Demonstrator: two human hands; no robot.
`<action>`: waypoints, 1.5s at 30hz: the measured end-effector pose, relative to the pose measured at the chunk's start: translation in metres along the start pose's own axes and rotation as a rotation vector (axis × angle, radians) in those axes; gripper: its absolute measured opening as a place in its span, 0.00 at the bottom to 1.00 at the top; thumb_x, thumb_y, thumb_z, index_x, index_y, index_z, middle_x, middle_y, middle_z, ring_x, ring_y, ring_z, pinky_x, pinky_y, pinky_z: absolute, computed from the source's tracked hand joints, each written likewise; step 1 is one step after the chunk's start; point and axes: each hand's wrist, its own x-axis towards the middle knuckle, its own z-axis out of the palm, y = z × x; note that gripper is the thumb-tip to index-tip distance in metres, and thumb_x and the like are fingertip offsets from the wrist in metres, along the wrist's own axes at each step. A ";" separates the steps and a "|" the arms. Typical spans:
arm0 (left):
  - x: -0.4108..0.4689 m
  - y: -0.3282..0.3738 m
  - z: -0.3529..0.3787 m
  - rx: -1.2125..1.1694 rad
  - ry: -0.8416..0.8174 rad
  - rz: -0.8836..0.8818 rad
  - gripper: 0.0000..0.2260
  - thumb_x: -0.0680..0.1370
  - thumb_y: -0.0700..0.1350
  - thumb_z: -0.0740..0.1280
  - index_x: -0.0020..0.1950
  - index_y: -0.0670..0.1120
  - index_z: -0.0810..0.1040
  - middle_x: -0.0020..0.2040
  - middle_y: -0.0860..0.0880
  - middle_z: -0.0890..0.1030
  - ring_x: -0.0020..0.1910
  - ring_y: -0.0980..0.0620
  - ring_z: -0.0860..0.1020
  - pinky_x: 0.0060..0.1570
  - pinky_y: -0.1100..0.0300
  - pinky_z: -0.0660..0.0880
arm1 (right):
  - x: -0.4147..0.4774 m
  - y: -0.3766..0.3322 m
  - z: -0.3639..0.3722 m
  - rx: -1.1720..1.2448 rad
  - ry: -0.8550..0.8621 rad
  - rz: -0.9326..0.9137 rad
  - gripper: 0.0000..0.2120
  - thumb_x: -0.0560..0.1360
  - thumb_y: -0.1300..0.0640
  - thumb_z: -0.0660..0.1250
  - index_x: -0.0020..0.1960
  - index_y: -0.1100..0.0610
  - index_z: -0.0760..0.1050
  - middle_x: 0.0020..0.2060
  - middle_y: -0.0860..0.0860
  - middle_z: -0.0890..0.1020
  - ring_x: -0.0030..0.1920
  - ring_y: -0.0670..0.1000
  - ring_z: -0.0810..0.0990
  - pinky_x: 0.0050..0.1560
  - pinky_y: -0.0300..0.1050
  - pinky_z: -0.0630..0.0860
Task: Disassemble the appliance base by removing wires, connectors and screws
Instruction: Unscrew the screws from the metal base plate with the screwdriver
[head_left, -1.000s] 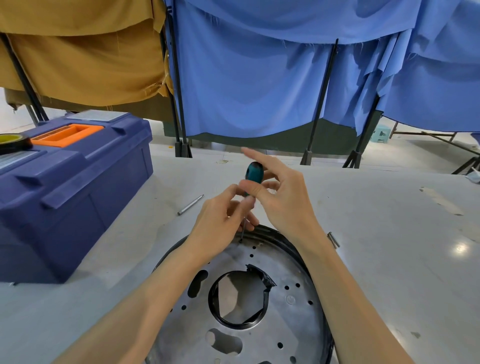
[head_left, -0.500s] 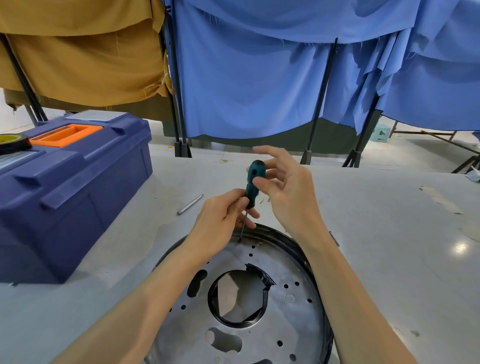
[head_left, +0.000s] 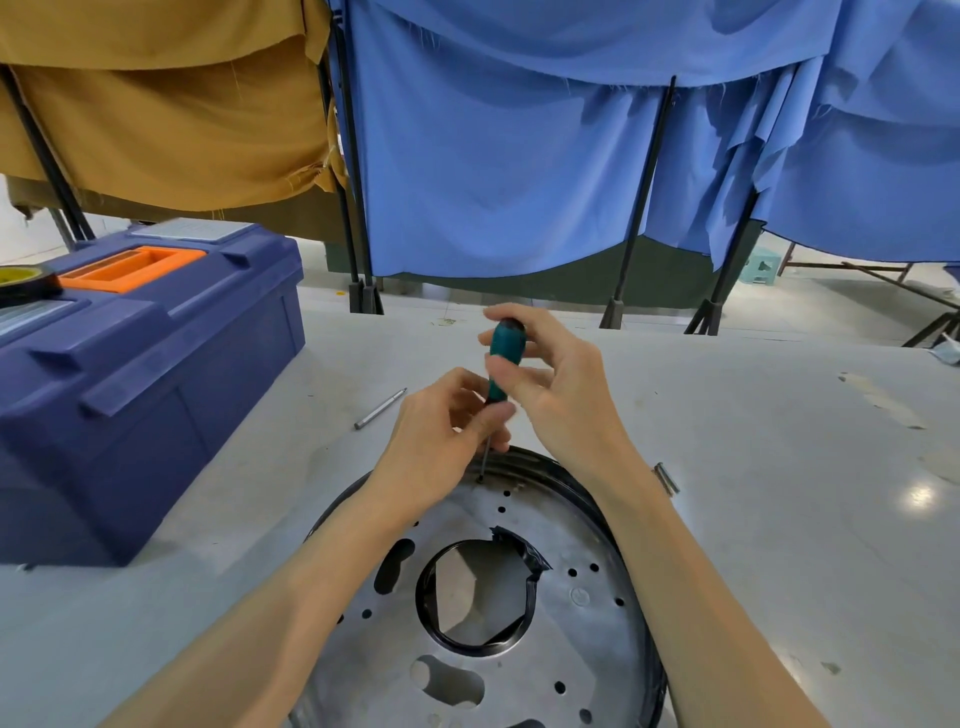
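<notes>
The round metal appliance base (head_left: 582, 660) lies flat on the grey table, with a black rim, several small holes and a large black-edged opening in its middle. A teal-handled screwdriver (head_left: 503, 364) stands nearly upright, its thin tip on a screw (head_left: 481, 480) at the base's far edge. My right hand (head_left: 566, 395) grips the handle from the right with thumb and fingers. My left hand (head_left: 441, 447) pinches the shaft just below the handle. The screw head itself is too small to make out.
A dark blue toolbox (head_left: 135, 374) with an orange handle stands at the left, with a tape roll (head_left: 21, 283) on its lid. A loose metal bit (head_left: 380, 408) lies on the table behind the base. A small metal cylinder (head_left: 666, 478) lies right of my right wrist. Cloth-hung stands line the far edge.
The right hand's fingers have shifted around the handle, from splayed over its top to wrapped at its side. The left hand stays on the shaft and the tip stays at the same screw.
</notes>
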 end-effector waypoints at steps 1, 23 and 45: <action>0.000 0.001 0.000 0.015 0.013 -0.004 0.09 0.75 0.49 0.71 0.52 0.48 0.74 0.37 0.48 0.84 0.36 0.52 0.83 0.45 0.48 0.81 | 0.000 0.000 0.001 -0.032 0.003 -0.007 0.17 0.74 0.60 0.71 0.61 0.50 0.76 0.54 0.49 0.78 0.52 0.45 0.78 0.54 0.40 0.78; -0.001 0.001 -0.001 -0.005 0.002 -0.007 0.05 0.81 0.40 0.63 0.50 0.49 0.75 0.37 0.48 0.84 0.38 0.52 0.83 0.45 0.51 0.82 | 0.000 -0.001 -0.001 -0.012 0.037 0.010 0.15 0.76 0.65 0.67 0.61 0.53 0.75 0.53 0.50 0.79 0.53 0.49 0.79 0.56 0.48 0.79; -0.001 0.003 -0.002 -0.028 -0.049 -0.065 0.05 0.82 0.40 0.61 0.50 0.47 0.76 0.38 0.48 0.84 0.41 0.49 0.83 0.52 0.44 0.79 | 0.003 0.001 -0.002 0.005 0.064 0.019 0.21 0.75 0.69 0.67 0.65 0.52 0.73 0.51 0.50 0.81 0.50 0.46 0.80 0.52 0.41 0.79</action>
